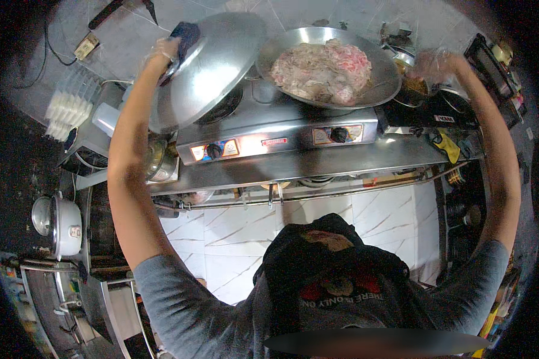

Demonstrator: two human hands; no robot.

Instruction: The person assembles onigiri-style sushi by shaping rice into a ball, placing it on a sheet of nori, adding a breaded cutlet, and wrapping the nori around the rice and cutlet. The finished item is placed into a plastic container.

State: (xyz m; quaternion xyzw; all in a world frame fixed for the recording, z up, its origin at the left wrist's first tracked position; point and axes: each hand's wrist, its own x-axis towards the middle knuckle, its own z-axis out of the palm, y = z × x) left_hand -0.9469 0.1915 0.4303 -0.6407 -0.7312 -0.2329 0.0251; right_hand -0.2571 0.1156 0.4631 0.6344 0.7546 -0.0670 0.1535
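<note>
My left hand [164, 51] is closed round the dark handle part [185, 39] of a large domed metal wok lid [218, 69]. The lid is tilted above the left burner of a steel gas stove [281, 134]. Beside it, on the right burner, a wide metal wok [384, 90] holds a heap of thin sliced meat [323, 69], partly pink and partly greyish. My right hand [434, 64] is smeared by motion above a smaller pan with brown contents [414, 88], right of the wok. Its fingers do not show clearly.
A second, black stove [395, 122] adjoins on the right, with a yellow and black cloth [447, 147] at its front. Stacked clear plastic containers [72, 105] stand at the left. Lower left is a white rice cooker [69, 224]. A steel counter edge [293, 164] runs before me.
</note>
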